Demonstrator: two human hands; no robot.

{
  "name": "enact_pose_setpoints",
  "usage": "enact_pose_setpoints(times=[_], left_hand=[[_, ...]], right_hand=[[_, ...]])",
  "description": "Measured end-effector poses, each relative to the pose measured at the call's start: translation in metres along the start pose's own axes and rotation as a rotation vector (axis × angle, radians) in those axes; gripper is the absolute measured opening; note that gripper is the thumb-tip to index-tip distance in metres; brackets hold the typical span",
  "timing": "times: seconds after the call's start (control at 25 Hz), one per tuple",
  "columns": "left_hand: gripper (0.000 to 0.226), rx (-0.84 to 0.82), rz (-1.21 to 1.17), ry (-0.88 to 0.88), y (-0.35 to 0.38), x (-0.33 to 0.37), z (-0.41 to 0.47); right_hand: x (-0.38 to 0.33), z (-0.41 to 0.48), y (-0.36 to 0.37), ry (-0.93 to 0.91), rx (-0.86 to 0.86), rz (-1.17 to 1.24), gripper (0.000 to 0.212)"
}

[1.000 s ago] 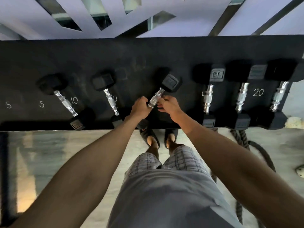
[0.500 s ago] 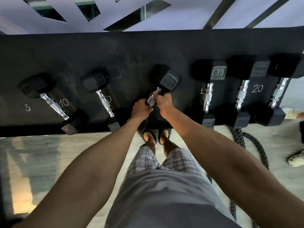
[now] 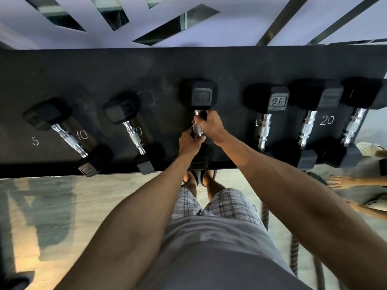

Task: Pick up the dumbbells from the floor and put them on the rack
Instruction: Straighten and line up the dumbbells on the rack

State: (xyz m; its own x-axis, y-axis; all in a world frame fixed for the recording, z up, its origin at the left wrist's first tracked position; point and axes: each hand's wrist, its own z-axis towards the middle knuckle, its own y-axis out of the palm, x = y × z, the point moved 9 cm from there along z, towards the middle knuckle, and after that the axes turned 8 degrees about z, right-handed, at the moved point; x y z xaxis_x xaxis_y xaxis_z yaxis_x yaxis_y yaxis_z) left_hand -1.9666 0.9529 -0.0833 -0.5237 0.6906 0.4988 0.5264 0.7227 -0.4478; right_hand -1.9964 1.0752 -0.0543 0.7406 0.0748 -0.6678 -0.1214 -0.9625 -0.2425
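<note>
A black hex dumbbell [image 3: 201, 95] with a chrome handle lies on the black rack shelf [image 3: 188, 65], straight in front of me. My left hand [image 3: 189, 142] grips the near part of the handle. My right hand [image 3: 210, 125] grips the handle just beyond it, close to the far head. The near head is mostly hidden under my left wrist. Two smaller dumbbells [image 3: 69, 136] [image 3: 134, 130] lie slanted to the left by the chalked 5 and 10 marks.
Three larger dumbbells [image 3: 265, 122] [image 3: 307, 126] [image 3: 354, 126] sit on the right by the chalked 20. A thick rope [image 3: 293, 248] trails on the pale floor at right. Another person's hand [image 3: 339, 182] reaches in at the right edge. My feet stand under the shelf edge.
Both hands have swung the dumbbell from a slant to nearly straight on the shelf, with its far head now further back. A person's hand has come into view at right.
</note>
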Motion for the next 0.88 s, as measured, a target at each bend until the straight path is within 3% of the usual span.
enact_pose_setpoints(times=[0.16, 0.52, 0.72, 0.88], left_hand=[[0.024, -0.013, -0.010, -0.010, 0.003, -0.002, 0.003], [0.032, -0.025, -0.011, -0.031, 0.007, -0.011, -0.001], [0.035, -0.020, 0.099, -0.010, -0.001, -0.017, -0.015], [0.037, 0.003, 0.035, -0.019, -0.039, -0.034, -0.031]], right_hand=[[-0.006, 0.002, 0.001, -0.068, -0.018, -0.123, 0.024], [0.006, -0.001, 0.003, -0.057, -0.038, -0.139, 0.027], [0.010, -0.016, 0.005, -0.079, -0.049, -0.207, 0.033], [0.006, -0.043, -0.005, -0.149, 0.093, -0.335, 0.032]])
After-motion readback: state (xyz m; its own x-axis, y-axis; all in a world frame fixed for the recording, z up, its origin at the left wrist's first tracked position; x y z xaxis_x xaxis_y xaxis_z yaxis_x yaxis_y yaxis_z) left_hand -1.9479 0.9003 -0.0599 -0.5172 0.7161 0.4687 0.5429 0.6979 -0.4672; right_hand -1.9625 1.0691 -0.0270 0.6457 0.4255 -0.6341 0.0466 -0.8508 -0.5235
